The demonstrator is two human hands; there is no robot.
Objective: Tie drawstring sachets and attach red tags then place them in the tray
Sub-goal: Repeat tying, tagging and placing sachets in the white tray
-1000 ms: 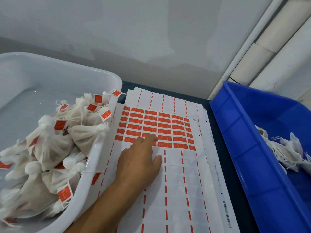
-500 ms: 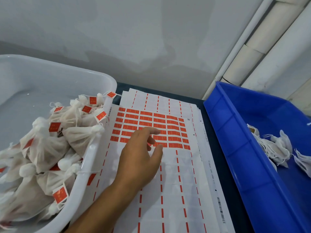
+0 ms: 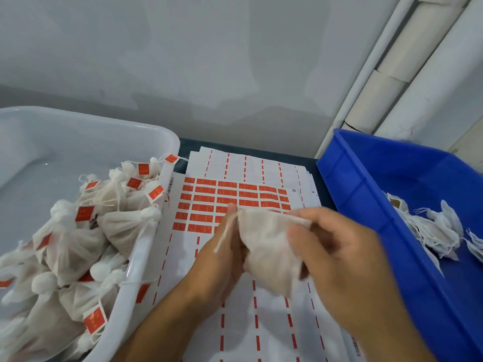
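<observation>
A white mesh sachet (image 3: 266, 246) is held between both hands above the sticker sheets. My left hand (image 3: 222, 259) grips its left side, with a drawstring hanging over the fingers. My right hand (image 3: 337, 252) grips its right side, blurred by motion. Under the hands lies a sheet of red tags (image 3: 230, 199), most of its lower rows peeled off. The white tray (image 3: 146, 231) on the left holds several tied sachets with red tags (image 3: 86, 231).
A blue bin (image 3: 366, 205) on the right holds several loose untied sachets (image 3: 433, 231). Stacked backing sheets (image 3: 274, 322) cover the dark table between tray and bin. A grey wall and white pipes (image 3: 392, 74) stand behind.
My right hand has come into view from the right with a sachet. My left hand has lifted off the red tag sheet and taken hold of the sachet's left side.
</observation>
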